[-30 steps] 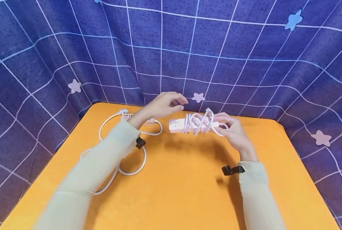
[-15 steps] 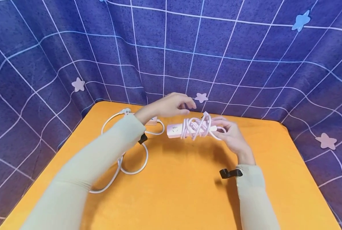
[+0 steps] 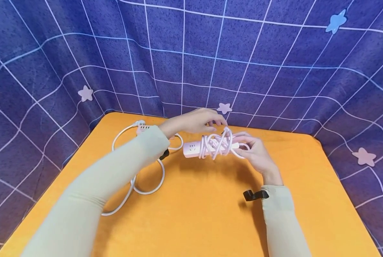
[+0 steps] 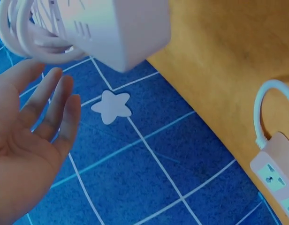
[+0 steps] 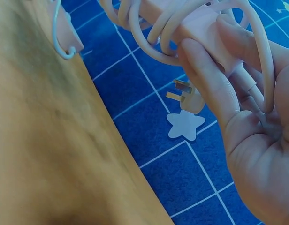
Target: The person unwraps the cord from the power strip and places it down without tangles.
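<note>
My right hand [image 3: 257, 153] grips one end of a pale pink power strip [image 3: 190, 149], raised over the table's far part. Its cord [image 4: 25, 28] is wound round the strip in several crossing loops. The plug [image 5: 193, 100] sticks out past the coils, its metal pins showing in the right wrist view. Thumb and fingers of the right hand pinch the strip's end, with a loop of cord over them. My left hand [image 3: 199, 120] is just above the coils, its index fingertip right at the plug in the head view. In the left wrist view its fingers are loosely bent, near the cord.
A second power strip [image 4: 275, 171] lies at the table's back left, partly behind the left forearm. Its white cord [image 3: 163, 175] loops loosely over the orange tabletop [image 3: 191, 214]. A blue curtain [image 3: 191, 53] with a grid and stars hangs close behind the table.
The left hand has moved right and slightly down, to the plug on the wound cord. The right hand has shifted a little left and down with the power strip.
</note>
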Demonstrator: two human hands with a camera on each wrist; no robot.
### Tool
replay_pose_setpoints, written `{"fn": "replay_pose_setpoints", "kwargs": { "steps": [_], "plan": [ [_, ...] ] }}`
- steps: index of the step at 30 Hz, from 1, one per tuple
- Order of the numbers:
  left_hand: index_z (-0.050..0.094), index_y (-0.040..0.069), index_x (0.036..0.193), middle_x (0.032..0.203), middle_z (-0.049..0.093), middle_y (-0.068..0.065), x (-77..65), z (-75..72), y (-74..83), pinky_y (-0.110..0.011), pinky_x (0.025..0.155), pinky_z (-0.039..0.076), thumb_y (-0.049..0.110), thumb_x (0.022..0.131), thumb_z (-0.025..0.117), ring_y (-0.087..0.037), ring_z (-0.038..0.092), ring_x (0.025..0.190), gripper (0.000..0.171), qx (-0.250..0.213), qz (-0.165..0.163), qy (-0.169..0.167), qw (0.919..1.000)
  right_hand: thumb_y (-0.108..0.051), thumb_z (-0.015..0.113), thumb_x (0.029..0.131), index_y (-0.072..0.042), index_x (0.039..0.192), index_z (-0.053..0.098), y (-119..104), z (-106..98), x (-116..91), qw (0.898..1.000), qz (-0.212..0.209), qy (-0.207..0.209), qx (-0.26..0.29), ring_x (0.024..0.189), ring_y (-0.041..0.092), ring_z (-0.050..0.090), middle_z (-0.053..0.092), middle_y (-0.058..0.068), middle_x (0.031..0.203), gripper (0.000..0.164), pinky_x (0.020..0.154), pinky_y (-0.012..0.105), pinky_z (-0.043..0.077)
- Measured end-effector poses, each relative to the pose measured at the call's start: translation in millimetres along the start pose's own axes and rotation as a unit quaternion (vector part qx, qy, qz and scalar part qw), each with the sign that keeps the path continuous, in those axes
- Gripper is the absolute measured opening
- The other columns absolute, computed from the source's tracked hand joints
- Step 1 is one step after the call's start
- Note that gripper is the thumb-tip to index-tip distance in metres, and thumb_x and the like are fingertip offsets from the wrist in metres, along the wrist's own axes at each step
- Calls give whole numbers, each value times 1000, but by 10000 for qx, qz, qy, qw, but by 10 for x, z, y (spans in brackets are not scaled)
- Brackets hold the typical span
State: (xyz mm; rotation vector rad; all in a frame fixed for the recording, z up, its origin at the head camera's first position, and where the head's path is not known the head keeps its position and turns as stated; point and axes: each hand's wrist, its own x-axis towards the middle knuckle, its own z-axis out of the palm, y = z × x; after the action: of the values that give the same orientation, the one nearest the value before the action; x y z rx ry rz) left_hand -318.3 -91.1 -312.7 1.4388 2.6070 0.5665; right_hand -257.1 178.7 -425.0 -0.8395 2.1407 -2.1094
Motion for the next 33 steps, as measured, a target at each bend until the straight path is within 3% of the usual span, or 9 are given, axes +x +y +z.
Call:
{"fn": "replay_pose_setpoints", "kwargs": {
  "steps": [9, 17, 26, 33],
  "plan": [
    [70, 20, 139, 124, 70, -3, 76, 73, 35, -25, 96, 54, 9, 106, 64, -13, 69, 107, 36, 15, 342, -131, 9993, 16, 72, 87, 7, 115, 76, 0, 2, -37, 10000, -11, 12, 35, 113, 19, 65, 63, 8, 128, 30, 95, 27, 58],
    [73, 19, 134, 120, 70, -7, 119, 97, 53, -28, 95, 53, 10, 105, 67, -15, 67, 106, 31, 236, 582, -109, 9980, 16, 71, 89, 9, 116, 75, -22, -14, -52, 9999, -88, -72, 42, 114, 20, 65, 63, 9, 129, 29, 95, 27, 58],
    [77, 22, 124, 116, 68, 1, 166, 126, 57, -31, 92, 51, 19, 103, 71, -15, 62, 102, 22, 711, 406, 140, 9965, 16, 70, 89, 4, 114, 77, -29, -26, -49, 9998, -125, -127, 48, 114, 20, 64, 62, 10, 129, 29, 95, 26, 58],
    [80, 21, 118, 119, 72, 4, 159, 119, 24, -34, 101, 53, 27, 102, 72, -16, 67, 111, 19, 1240, 270, 554, 9904, 17, 69, 88, 5, 113, 77, -35, -32, -49, 9997, -109, -10, 223, 117, 20, 64, 64, 8, 127, 29, 95, 26, 57]
  ]
}}
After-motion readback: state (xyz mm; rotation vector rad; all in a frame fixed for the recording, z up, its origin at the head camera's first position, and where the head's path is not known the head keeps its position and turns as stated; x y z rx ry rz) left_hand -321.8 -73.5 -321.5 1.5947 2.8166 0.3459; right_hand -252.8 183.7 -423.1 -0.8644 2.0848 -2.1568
